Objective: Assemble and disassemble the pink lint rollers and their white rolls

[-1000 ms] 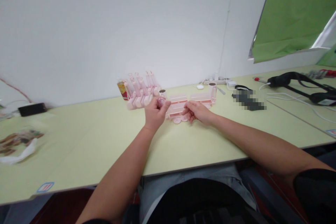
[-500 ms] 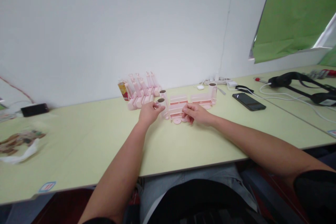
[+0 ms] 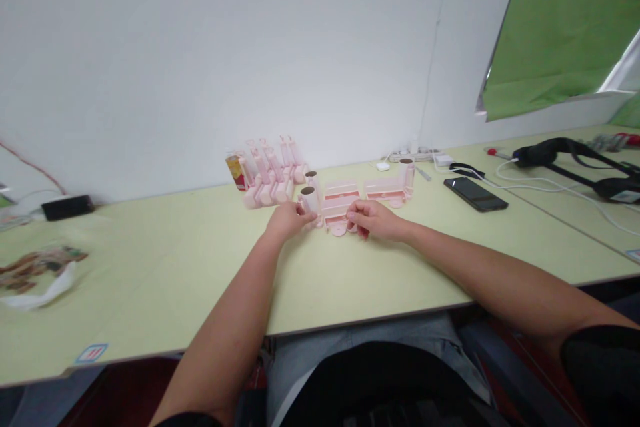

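Note:
My left hand (image 3: 289,219) is closed at the lower part of an upright, pale pink roll with a brown core (image 3: 309,198). This roll stands at the left end of the nearest open pink plastic case (image 3: 336,221). At the right end of that case, the fingers of my right hand (image 3: 371,219) pinch its edge; the exact contact is hidden. Just behind lies another open pink case (image 3: 342,188), with its own upright roll (image 3: 311,179) on the left. A third open pink case (image 3: 380,193) has a roll (image 3: 406,172) standing at its right end.
Several pink rollers with handles (image 3: 270,180) stand by the wall beside a yellow-red packet (image 3: 235,171). To the right are a phone (image 3: 475,194), white cables, a power strip (image 3: 420,155) and a black headset (image 3: 575,163). A black device (image 3: 67,207) lies at left.
My left hand has slid down the near roll, from close to its top to its lower part. My right hand stays at the case's right end.

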Demonstrator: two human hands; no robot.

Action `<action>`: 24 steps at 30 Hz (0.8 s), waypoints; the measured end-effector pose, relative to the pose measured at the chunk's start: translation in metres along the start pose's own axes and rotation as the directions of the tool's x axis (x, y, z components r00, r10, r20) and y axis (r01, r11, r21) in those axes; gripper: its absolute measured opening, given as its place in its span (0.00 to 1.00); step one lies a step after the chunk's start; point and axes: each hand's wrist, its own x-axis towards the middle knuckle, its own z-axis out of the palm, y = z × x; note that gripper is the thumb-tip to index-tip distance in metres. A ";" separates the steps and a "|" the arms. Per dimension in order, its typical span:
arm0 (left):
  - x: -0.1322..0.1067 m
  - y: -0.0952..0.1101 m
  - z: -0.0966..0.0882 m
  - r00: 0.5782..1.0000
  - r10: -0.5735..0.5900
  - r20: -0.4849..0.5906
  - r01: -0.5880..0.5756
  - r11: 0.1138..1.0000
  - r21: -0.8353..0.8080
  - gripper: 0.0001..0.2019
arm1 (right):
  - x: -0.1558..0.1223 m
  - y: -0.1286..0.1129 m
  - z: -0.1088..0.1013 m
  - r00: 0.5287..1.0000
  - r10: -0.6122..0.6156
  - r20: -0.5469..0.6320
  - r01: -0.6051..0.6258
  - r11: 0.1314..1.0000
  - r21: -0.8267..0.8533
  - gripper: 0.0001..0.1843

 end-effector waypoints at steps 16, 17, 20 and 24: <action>0.000 -0.003 0.006 0.983 -0.058 0.173 0.085 0.984 -0.153 0.27 | 0.001 0.004 0.000 0.999 -0.013 0.047 0.017 0.996 -0.090 0.14; 0.000 -0.003 0.006 0.983 -0.057 0.172 0.084 0.985 -0.153 0.27 | 0.001 0.004 0.000 0.999 -0.012 0.049 0.016 0.996 -0.092 0.14; -0.001 -0.002 0.005 0.983 -0.050 0.179 0.077 0.986 -0.146 0.28 | 0.001 0.003 0.000 0.999 -0.008 0.049 0.013 0.995 -0.104 0.14; -0.006 0.004 -0.005 0.974 -0.048 0.219 0.080 0.987 -0.140 0.31 | 0.001 0.003 -0.001 0.998 -0.015 0.056 0.021 0.994 -0.111 0.14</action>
